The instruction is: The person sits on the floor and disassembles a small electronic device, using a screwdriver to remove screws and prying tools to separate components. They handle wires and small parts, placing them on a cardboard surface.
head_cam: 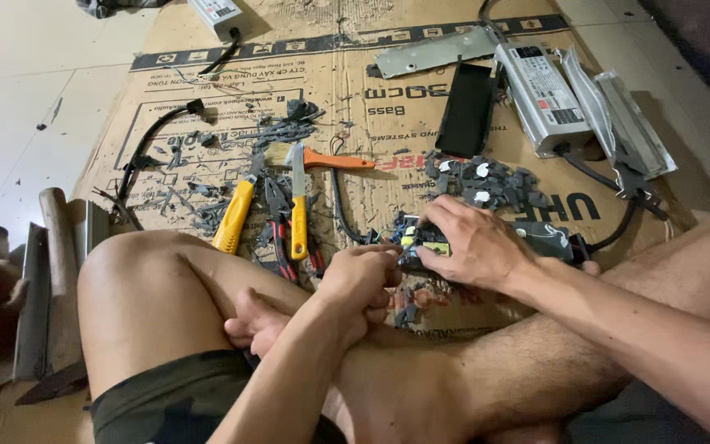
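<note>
Black circuit module [486, 238] lying crosswise, both hands [421, 263] gripping

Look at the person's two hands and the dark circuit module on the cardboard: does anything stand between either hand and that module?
Nothing visible does. The right hand lies directly on the circuit module, fingers spread over its near end. The left hand meets the same end with its fingertips. Loose dark chips lie beyond, the pliers to the left.

Soft, even daylight, faint shadows, sharp centre, wide-angle stretching at edges.
</note>
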